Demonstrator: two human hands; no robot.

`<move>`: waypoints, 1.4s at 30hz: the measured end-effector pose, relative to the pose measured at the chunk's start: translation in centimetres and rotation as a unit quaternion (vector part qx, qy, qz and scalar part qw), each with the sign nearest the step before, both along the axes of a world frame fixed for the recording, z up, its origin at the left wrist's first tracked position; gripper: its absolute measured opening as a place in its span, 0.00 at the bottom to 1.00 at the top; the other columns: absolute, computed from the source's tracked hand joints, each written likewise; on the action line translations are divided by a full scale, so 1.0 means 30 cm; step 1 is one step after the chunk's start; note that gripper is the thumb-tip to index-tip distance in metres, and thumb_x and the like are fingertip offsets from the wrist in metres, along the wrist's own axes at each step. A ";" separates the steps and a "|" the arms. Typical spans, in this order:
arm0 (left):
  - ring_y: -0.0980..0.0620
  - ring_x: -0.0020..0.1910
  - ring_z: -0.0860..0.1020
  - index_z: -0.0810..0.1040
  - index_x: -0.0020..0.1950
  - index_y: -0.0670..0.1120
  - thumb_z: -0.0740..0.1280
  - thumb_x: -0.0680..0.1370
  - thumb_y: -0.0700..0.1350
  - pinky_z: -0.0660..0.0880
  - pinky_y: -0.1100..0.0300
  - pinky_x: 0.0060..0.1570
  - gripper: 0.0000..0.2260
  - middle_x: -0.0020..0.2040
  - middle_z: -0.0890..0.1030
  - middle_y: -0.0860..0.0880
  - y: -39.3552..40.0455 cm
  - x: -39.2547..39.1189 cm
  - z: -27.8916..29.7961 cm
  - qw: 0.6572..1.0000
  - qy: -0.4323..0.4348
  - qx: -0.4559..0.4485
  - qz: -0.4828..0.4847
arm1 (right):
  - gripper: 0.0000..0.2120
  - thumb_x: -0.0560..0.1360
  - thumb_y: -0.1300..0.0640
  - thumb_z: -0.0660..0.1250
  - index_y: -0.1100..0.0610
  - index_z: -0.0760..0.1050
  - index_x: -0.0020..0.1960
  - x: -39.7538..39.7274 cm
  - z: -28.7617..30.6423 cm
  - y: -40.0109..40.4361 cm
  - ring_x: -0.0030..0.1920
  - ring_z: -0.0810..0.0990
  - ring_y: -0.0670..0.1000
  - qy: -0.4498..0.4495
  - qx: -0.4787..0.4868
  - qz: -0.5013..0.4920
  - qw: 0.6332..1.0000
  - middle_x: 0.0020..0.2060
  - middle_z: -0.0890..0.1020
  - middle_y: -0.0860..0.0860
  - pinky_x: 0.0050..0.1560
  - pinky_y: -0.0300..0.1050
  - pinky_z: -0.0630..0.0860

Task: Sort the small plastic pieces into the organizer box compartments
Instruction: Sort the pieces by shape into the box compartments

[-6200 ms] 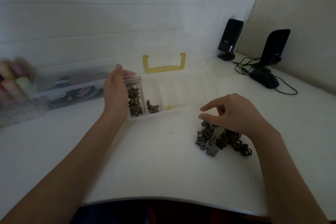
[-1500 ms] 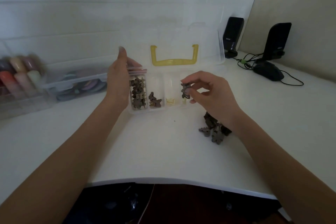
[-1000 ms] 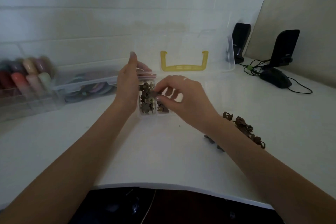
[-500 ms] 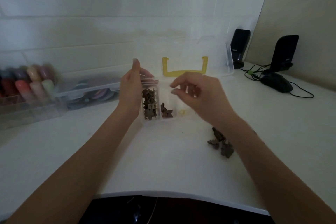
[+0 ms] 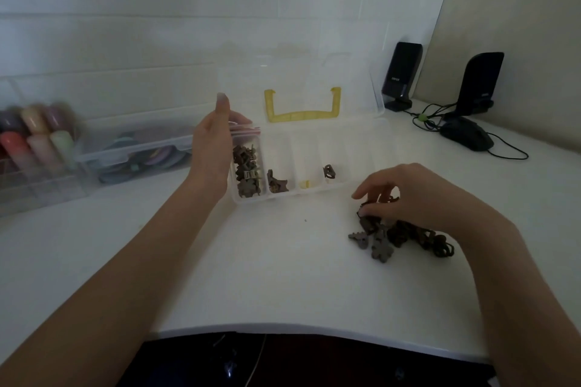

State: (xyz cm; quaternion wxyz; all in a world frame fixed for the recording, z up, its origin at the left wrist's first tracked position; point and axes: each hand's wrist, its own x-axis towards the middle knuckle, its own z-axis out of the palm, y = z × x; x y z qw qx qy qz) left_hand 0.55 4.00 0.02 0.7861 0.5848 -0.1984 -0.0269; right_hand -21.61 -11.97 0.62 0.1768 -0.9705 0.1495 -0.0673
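Our left hand (image 5: 211, 148) grips the left end of the clear box (image 5: 314, 192). Our right hand (image 5: 405, 195) rests curled on the pile of brown pieces (image 5: 396, 234); whether it pinches one we cannot tell. The speaker (image 5: 401, 75) label is unreadable.

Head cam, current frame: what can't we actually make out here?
- Right hand: whether its fingers have pinched a piece yet; they hide the contact over the loose pile.
- Leftmost compartment: piece count and types; jumbled, too small.
- Left hand: its contact with the organizer box; the hand covers the box's left end.
- Coloured items at the left edge: blurred, partly cut off.
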 end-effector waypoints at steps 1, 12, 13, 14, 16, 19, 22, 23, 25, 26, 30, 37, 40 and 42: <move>0.56 0.30 0.78 0.74 0.31 0.45 0.56 0.82 0.55 0.75 0.66 0.37 0.23 0.32 0.79 0.49 0.001 0.003 -0.001 1.000 0.003 0.002 0.001 | 0.06 0.71 0.49 0.71 0.43 0.80 0.48 0.006 -0.004 0.001 0.42 0.79 0.40 0.003 -0.009 -0.005 1.000 0.40 0.82 0.40 0.49 0.42 0.77; 0.57 0.30 0.80 0.75 0.31 0.47 0.56 0.82 0.55 0.76 0.64 0.38 0.23 0.28 0.80 0.53 0.008 -0.006 0.005 1.000 -0.015 -0.009 -0.019 | 0.06 0.76 0.58 0.66 0.51 0.82 0.47 0.035 0.007 0.067 0.35 0.80 0.41 -0.169 0.153 0.033 0.973 0.37 0.84 0.44 0.38 0.30 0.73; 0.57 0.29 0.80 0.75 0.32 0.47 0.56 0.82 0.55 0.77 0.64 0.38 0.22 0.27 0.80 0.53 0.007 -0.006 0.006 1.000 -0.019 -0.011 -0.021 | 0.07 0.76 0.59 0.66 0.52 0.82 0.47 0.040 0.008 0.070 0.36 0.81 0.42 -0.180 0.162 0.038 0.970 0.37 0.84 0.45 0.38 0.31 0.74; 0.57 0.29 0.80 0.75 0.32 0.47 0.56 0.82 0.54 0.77 0.65 0.37 0.22 0.27 0.80 0.53 0.005 -0.008 0.006 0.999 -0.023 -0.013 -0.021 | 0.07 0.76 0.60 0.66 0.53 0.82 0.48 0.045 0.013 0.072 0.36 0.81 0.43 -0.195 0.171 0.043 0.965 0.36 0.84 0.45 0.38 0.31 0.74; 0.58 0.28 0.80 0.75 0.33 0.46 0.55 0.82 0.54 0.75 0.66 0.35 0.22 0.26 0.81 0.53 0.008 -0.011 0.003 0.999 -0.030 -0.009 -0.018 | 0.06 0.76 0.60 0.67 0.54 0.82 0.48 0.064 0.037 0.068 0.36 0.82 0.43 -0.233 0.147 0.046 0.960 0.38 0.84 0.45 0.38 0.34 0.77; 0.58 0.27 0.80 0.75 0.34 0.45 0.55 0.82 0.54 0.75 0.67 0.34 0.22 0.26 0.81 0.52 0.012 -0.009 0.005 0.999 -0.032 -0.007 -0.027 | 0.06 0.75 0.59 0.68 0.53 0.81 0.50 0.107 0.061 0.059 0.38 0.82 0.45 -0.288 0.079 0.043 0.953 0.39 0.84 0.45 0.40 0.39 0.77; 0.57 0.27 0.80 0.75 0.33 0.44 0.56 0.82 0.53 0.75 0.68 0.32 0.22 0.26 0.81 0.52 0.011 -0.006 0.010 0.999 -0.021 -0.013 -0.043 | 0.06 0.75 0.59 0.67 0.51 0.79 0.50 0.139 0.017 0.067 0.38 0.77 0.44 -0.359 0.021 0.029 0.933 0.39 0.83 0.43 0.40 0.36 0.73; 0.57 0.27 0.80 0.75 0.33 0.44 0.56 0.82 0.53 0.75 0.68 0.31 0.22 0.26 0.80 0.52 0.010 -0.006 0.008 0.999 -0.020 -0.016 -0.046 | 0.06 0.75 0.60 0.67 0.51 0.78 0.51 0.143 -0.007 0.072 0.38 0.75 0.42 -0.372 -0.009 0.023 0.928 0.39 0.82 0.42 0.42 0.34 0.72; 0.58 0.27 0.79 0.75 0.33 0.44 0.55 0.82 0.52 0.74 0.68 0.30 0.22 0.26 0.80 0.52 0.007 -0.007 0.007 0.998 -0.019 -0.023 -0.048 | 0.08 0.76 0.61 0.66 0.53 0.78 0.53 0.148 -0.048 0.072 0.40 0.73 0.38 -0.379 -0.052 0.021 0.924 0.41 0.79 0.40 0.45 0.29 0.70; 0.58 0.27 0.79 0.74 0.33 0.44 0.55 0.82 0.52 0.73 0.69 0.30 0.22 0.26 0.80 0.53 0.008 -0.008 0.007 0.998 -0.019 -0.024 -0.046 | 0.08 0.76 0.62 0.65 0.54 0.78 0.54 0.148 -0.062 0.065 0.42 0.73 0.35 -0.383 -0.060 0.024 0.922 0.42 0.78 0.40 0.46 0.26 0.68; 0.58 0.27 0.79 0.74 0.33 0.44 0.55 0.82 0.52 0.73 0.69 0.30 0.22 0.26 0.80 0.52 0.008 -0.013 0.006 0.999 -0.018 -0.018 -0.043 | 0.10 0.76 0.66 0.64 0.56 0.78 0.54 0.142 -0.084 0.049 0.45 0.70 0.35 -0.394 -0.091 0.037 0.914 0.46 0.78 0.40 0.50 0.24 0.66; 0.58 0.25 0.78 0.74 0.32 0.44 0.55 0.82 0.53 0.72 0.69 0.28 0.23 0.24 0.80 0.51 0.000 -0.005 0.009 0.999 0.000 -0.019 -0.043 | 0.10 0.74 0.68 0.66 0.57 0.79 0.52 0.144 -0.089 0.046 0.44 0.72 0.41 -0.405 -0.120 0.049 0.905 0.47 0.82 0.48 0.53 0.27 0.65; 0.59 0.24 0.78 0.73 0.32 0.44 0.55 0.82 0.53 0.72 0.69 0.27 0.22 0.24 0.79 0.52 -0.002 -0.012 0.009 0.999 -0.006 -0.014 -0.040 | 0.10 0.74 0.69 0.66 0.57 0.79 0.51 0.138 -0.083 0.054 0.44 0.73 0.43 -0.419 -0.125 0.054 0.897 0.46 0.82 0.49 0.54 0.28 0.65; 0.59 0.24 0.78 0.73 0.32 0.45 0.55 0.82 0.53 0.72 0.69 0.28 0.22 0.24 0.80 0.52 0.002 -0.015 0.010 0.999 -0.003 -0.014 -0.043 | 0.10 0.74 0.69 0.66 0.58 0.80 0.51 0.134 -0.075 0.069 0.44 0.75 0.45 -0.429 -0.127 0.067 0.892 0.46 0.81 0.49 0.53 0.30 0.67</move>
